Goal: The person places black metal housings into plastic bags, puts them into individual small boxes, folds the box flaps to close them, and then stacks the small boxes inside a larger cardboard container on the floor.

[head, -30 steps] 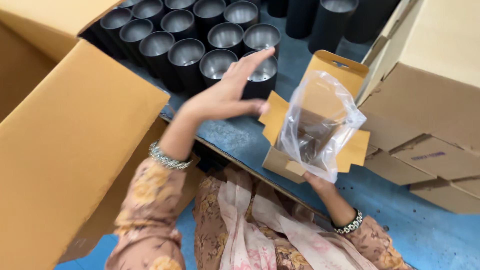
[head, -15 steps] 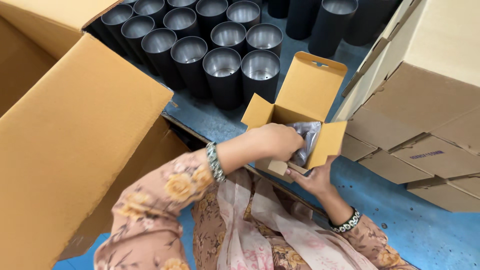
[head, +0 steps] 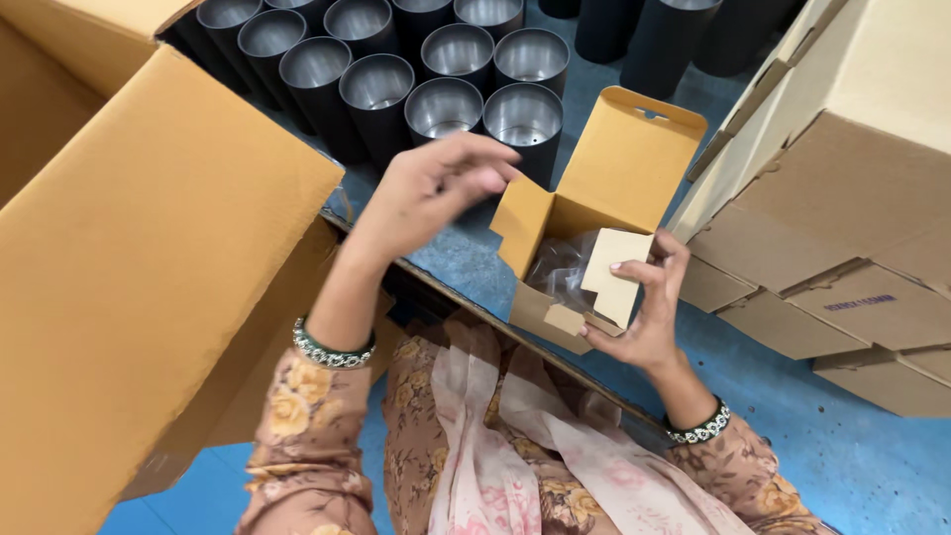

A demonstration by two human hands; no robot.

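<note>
our right hand (head: 649,322) pinches a flap of the small open tan cardboard carton (head: 594,223), while our loosely spread, empty left hand (head: 436,188) hovers nearer the upright black steel-lined tumblers (head: 525,119) beyond it.

Small tan carton (head: 584,248): upright at the near edge of the blue counter (head: 466,258), top lid raised, side flaps spread. Clear plastic bag (head: 563,272) tucked inside. Right hand (head: 644,307) grips the carton's near flap.

Black metal tumblers (head: 446,74), stacked cartons (head: 852,198)
</note>
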